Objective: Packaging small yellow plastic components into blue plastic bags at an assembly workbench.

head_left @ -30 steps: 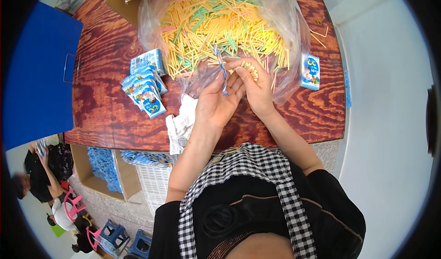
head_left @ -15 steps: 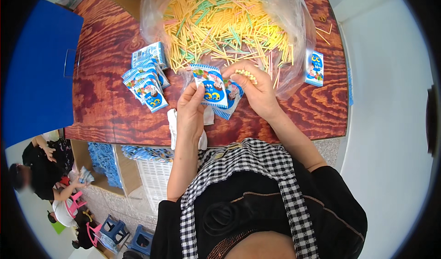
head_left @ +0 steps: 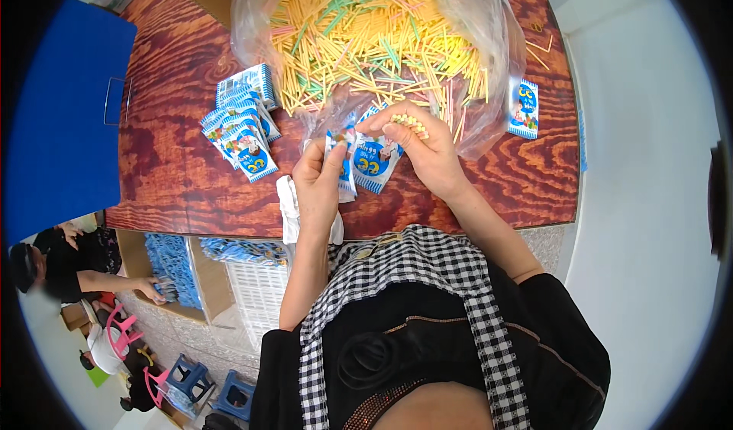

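Between thumb and fingers, my left hand [head_left: 317, 177] grips a small blue-and-white packet [head_left: 348, 172], now seen narrow and partly covered by the thumb. A second packet [head_left: 372, 164] of the same kind lies just right of it, below my right hand [head_left: 422, 146]. Closed fingers of that right hand hold a bundle of thin yellow sticks [head_left: 409, 123], ends showing; its fingertips reach the top of the left packet. Whether the packet's top is open cannot be made out. Beyond both hands spreads a heap of yellow, green and pink sticks [head_left: 366, 41] on clear plastic.
Several filled-looking packets [head_left: 243, 132] are piled on the left of the wood-patterned table [head_left: 175, 163]. One more packet [head_left: 524, 109] lies at the right. White cloth [head_left: 289, 209] rests near the front edge. Below left, a co-worker's hand [head_left: 151, 289] reaches into a carton of blue packets [head_left: 172, 266].
The packet in my left hand has turned edgewise and dropped slightly, uncovering more of the second packet. My right fingertips have shifted left to its top. The co-worker's arm has extended into the carton.
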A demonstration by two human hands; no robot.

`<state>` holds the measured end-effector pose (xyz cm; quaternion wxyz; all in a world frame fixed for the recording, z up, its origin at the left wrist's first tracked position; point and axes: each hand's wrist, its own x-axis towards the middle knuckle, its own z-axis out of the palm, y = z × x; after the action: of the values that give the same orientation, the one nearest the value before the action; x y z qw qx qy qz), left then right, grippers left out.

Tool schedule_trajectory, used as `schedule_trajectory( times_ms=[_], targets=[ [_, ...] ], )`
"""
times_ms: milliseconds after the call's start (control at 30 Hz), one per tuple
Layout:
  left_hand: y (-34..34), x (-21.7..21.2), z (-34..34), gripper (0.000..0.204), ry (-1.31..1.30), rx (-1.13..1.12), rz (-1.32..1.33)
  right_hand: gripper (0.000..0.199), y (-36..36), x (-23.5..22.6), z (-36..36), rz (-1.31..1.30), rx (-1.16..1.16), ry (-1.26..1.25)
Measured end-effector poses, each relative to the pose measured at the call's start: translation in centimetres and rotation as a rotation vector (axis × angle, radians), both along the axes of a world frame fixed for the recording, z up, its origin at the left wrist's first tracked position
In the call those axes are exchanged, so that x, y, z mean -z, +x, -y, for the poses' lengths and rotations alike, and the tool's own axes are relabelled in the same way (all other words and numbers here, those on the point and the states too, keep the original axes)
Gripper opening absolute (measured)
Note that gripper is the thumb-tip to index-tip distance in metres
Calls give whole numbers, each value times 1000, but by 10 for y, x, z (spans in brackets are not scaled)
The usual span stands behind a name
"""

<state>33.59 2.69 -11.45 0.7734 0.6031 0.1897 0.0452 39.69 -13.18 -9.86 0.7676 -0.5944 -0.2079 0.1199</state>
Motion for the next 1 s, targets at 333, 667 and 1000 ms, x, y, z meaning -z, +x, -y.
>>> schedule_trajectory(
  times_ms=[333,667,1000],
  targets=[
    [-4,0,-14,13,-24,107,31,14,0,0,1,-15,-10,-50],
    [-11,16,-27,5,191,140,-2,16,-3,0,0,-53,-1,-9],
    [-13,12,-27,10,197,35,44,17,-4,-2,1,-26,7,-4]
  ],
)
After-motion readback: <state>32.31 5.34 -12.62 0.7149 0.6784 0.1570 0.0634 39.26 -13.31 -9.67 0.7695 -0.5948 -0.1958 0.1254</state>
